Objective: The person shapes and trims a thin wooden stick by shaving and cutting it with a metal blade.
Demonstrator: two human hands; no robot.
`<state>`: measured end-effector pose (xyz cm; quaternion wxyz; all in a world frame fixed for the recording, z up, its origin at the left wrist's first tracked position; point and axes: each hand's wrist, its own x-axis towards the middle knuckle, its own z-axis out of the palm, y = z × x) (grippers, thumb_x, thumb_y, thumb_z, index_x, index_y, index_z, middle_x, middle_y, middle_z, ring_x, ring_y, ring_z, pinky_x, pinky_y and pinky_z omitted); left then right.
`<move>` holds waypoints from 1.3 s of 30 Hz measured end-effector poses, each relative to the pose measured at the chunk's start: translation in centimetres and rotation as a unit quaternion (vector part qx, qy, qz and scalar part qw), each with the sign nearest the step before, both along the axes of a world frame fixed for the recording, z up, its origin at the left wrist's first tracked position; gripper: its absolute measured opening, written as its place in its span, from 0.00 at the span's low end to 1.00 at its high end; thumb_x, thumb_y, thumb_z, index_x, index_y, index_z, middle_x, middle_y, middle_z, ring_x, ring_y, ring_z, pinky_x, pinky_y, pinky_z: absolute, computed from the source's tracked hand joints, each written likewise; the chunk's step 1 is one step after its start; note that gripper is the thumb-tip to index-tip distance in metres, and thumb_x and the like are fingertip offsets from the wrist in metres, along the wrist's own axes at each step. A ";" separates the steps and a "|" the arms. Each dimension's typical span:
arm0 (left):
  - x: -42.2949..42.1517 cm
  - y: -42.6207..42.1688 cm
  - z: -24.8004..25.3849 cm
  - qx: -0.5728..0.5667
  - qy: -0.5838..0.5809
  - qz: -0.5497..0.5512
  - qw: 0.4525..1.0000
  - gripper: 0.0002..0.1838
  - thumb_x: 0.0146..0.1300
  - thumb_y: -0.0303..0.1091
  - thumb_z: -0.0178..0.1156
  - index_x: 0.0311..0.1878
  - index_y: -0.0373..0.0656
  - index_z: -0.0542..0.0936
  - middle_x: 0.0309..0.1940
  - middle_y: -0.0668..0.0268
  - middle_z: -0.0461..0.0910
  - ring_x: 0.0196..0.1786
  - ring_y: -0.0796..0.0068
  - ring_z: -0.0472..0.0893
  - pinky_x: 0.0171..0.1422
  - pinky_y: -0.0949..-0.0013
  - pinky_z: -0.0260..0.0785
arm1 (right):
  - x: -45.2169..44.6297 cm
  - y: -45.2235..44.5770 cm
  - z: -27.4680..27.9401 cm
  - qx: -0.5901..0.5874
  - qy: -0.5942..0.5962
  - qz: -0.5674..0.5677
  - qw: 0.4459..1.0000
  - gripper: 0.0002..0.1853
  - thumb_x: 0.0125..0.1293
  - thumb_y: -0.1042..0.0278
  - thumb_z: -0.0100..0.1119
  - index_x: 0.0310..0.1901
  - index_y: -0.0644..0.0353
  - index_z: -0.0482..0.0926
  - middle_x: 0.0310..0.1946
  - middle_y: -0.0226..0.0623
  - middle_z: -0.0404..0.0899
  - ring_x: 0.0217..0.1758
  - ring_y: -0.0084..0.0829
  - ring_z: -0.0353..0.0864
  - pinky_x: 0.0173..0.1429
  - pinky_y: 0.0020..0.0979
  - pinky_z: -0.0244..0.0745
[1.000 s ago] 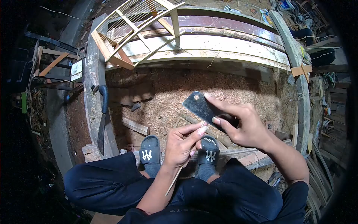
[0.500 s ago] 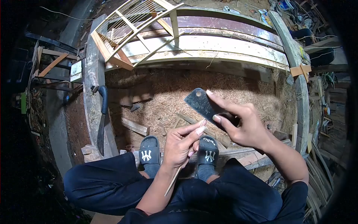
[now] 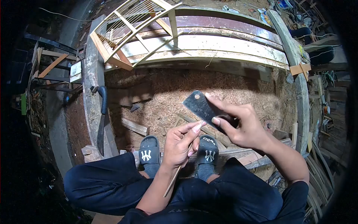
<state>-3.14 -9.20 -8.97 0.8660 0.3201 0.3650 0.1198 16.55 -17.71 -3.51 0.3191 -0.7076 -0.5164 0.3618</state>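
Left hand [image 3: 178, 147]: fingers pinch thin wooden stick [image 3: 172, 182]. Right hand [image 3: 243, 125]: fingers pinch holed metal blade [image 3: 199, 105] near stick's tip.

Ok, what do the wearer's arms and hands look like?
The left hand and right hand are ungloved, with no rings showing. Both forearms are uncovered; dark sleeves end near the elbows.

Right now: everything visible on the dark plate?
The dark plate looks like scuffed, flat metal with a round hole near its upper end. It slants from upper left to lower right, held above the ground. The right hand holds it, hiding its right end. Its lower edge is at the tip of the thin stick; contact is unclear.
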 end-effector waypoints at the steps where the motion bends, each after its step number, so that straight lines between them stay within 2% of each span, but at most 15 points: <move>1: 0.1 0.1 0.2 0.005 -0.002 0.000 1.000 0.17 0.76 0.30 0.57 0.60 0.29 0.81 0.15 0.68 0.74 0.12 0.87 0.62 0.19 0.81 0.52 | 0.1 0.1 -0.5 -0.001 0.000 0.000 1.000 0.33 0.65 0.82 0.62 0.73 0.53 0.72 0.44 0.57 0.87 0.40 0.35 0.91 0.44 0.33 0.83; 3: 0.0 0.0 0.3 0.010 -0.005 0.000 1.000 0.17 0.76 0.30 0.57 0.61 0.29 0.81 0.15 0.68 0.74 0.12 0.87 0.62 0.19 0.81 0.52 | 0.4 0.5 -1.9 0.107 0.026 -0.090 0.990 0.33 0.64 0.80 0.63 0.72 0.53 0.73 0.41 0.60 0.86 0.38 0.37 0.92 0.44 0.34 0.82; 8: 0.4 0.0 0.9 0.048 -0.001 -0.005 0.999 0.18 0.75 0.29 0.57 0.62 0.29 0.80 0.20 0.66 0.77 0.15 0.87 0.63 0.21 0.82 0.54 | 0.5 0.3 0.5 0.009 0.015 -0.023 1.000 0.34 0.64 0.80 0.62 0.74 0.54 0.70 0.43 0.57 0.87 0.35 0.34 0.91 0.42 0.33 0.82; 11: 0.3 0.0 1.2 0.001 -0.037 0.016 0.999 0.18 0.74 0.27 0.58 0.63 0.29 0.79 0.22 0.65 0.78 0.17 0.86 0.65 0.22 0.82 0.55 | 1.5 0.4 -1.7 0.096 0.008 -0.081 0.992 0.35 0.64 0.80 0.62 0.74 0.51 0.70 0.44 0.59 0.87 0.35 0.31 0.90 0.40 0.33 0.82; 13: 0.2 0.2 0.9 0.009 -0.034 0.009 0.999 0.18 0.73 0.26 0.59 0.63 0.30 0.79 0.23 0.64 0.79 0.17 0.86 0.65 0.22 0.82 0.55 | 1.0 0.4 0.8 -0.009 0.010 -0.045 0.999 0.35 0.64 0.83 0.60 0.73 0.51 0.71 0.47 0.59 0.86 0.40 0.33 0.91 0.44 0.33 0.83; 18: -0.2 0.3 0.3 0.008 -0.034 -0.008 0.999 0.18 0.73 0.26 0.61 0.64 0.33 0.80 0.27 0.65 0.81 0.21 0.88 0.67 0.25 0.83 0.57 | 1.1 0.4 0.5 0.008 0.045 -0.073 0.996 0.35 0.64 0.80 0.63 0.73 0.50 0.72 0.48 0.58 0.86 0.41 0.36 0.92 0.45 0.34 0.83; 21: -0.1 0.1 0.3 -0.004 -0.023 -0.003 1.000 0.18 0.72 0.26 0.62 0.63 0.33 0.81 0.27 0.65 0.81 0.21 0.88 0.67 0.25 0.84 0.56 | 0.6 0.1 0.7 0.005 0.021 -0.011 1.000 0.33 0.65 0.83 0.61 0.72 0.53 0.73 0.49 0.57 0.86 0.44 0.31 0.90 0.47 0.33 0.82; 23: 0.1 0.1 0.4 -0.002 -0.003 0.015 1.000 0.18 0.70 0.24 0.62 0.61 0.30 0.81 0.24 0.63 0.81 0.18 0.87 0.67 0.22 0.83 0.56 | 0.6 0.0 -0.2 0.036 0.016 -0.014 0.999 0.33 0.65 0.83 0.61 0.72 0.54 0.73 0.48 0.58 0.86 0.45 0.33 0.90 0.48 0.32 0.82; 25: 0.0 0.0 0.3 0.001 -0.002 0.015 1.000 0.18 0.70 0.24 0.62 0.60 0.29 0.81 0.24 0.63 0.81 0.18 0.87 0.68 0.22 0.83 0.57 | 1.2 0.3 -1.2 0.084 0.039 -0.098 0.991 0.33 0.64 0.81 0.62 0.72 0.52 0.73 0.49 0.59 0.85 0.44 0.36 0.91 0.48 0.33 0.82; 27: 0.0 0.1 0.3 0.005 -0.001 0.014 1.000 0.18 0.69 0.24 0.63 0.60 0.29 0.81 0.24 0.63 0.82 0.18 0.87 0.68 0.22 0.83 0.57 | 1.1 0.2 0.1 0.060 0.039 -0.092 0.993 0.33 0.64 0.81 0.63 0.72 0.52 0.73 0.48 0.59 0.86 0.44 0.35 0.91 0.48 0.33 0.82; 29: -0.1 0.2 0.4 -0.007 -0.004 0.008 1.000 0.17 0.70 0.25 0.64 0.60 0.31 0.82 0.27 0.63 0.83 0.22 0.87 0.70 0.25 0.83 0.58 | 0.9 0.0 1.1 -0.013 0.024 -0.008 1.000 0.32 0.65 0.83 0.61 0.72 0.54 0.73 0.48 0.56 0.87 0.46 0.30 0.89 0.49 0.32 0.82; 33: -0.1 0.1 0.4 0.001 -0.004 0.013 1.000 0.16 0.70 0.24 0.64 0.59 0.31 0.83 0.27 0.62 0.84 0.23 0.87 0.72 0.25 0.83 0.59 | 1.4 0.2 -0.5 0.041 0.053 -0.091 0.994 0.33 0.64 0.79 0.62 0.72 0.48 0.73 0.49 0.54 0.87 0.44 0.33 0.91 0.47 0.35 0.82; 35: -0.2 0.1 0.2 -0.007 -0.009 0.010 1.000 0.15 0.69 0.24 0.64 0.58 0.31 0.83 0.27 0.61 0.84 0.23 0.86 0.73 0.25 0.83 0.59 | 1.2 -0.1 0.3 -0.012 0.009 -0.009 1.000 0.33 0.65 0.81 0.61 0.72 0.48 0.73 0.49 0.54 0.87 0.41 0.32 0.91 0.44 0.33 0.82; 37: -0.1 0.0 -0.1 -0.009 -0.016 0.019 1.000 0.15 0.69 0.23 0.64 0.57 0.31 0.84 0.27 0.61 0.84 0.23 0.86 0.74 0.25 0.83 0.60 | 0.8 -0.1 0.8 -0.006 0.014 -0.016 1.000 0.33 0.65 0.80 0.61 0.72 0.48 0.73 0.47 0.54 0.87 0.36 0.31 0.90 0.41 0.32 0.82; 39: -0.1 -0.2 -0.1 -0.012 -0.022 0.030 0.999 0.15 0.69 0.23 0.65 0.57 0.31 0.84 0.27 0.60 0.85 0.23 0.85 0.74 0.25 0.82 0.60 | 1.6 0.1 -0.5 0.026 0.025 -0.090 0.995 0.33 0.65 0.79 0.63 0.73 0.47 0.73 0.45 0.56 0.87 0.33 0.33 0.90 0.42 0.34 0.82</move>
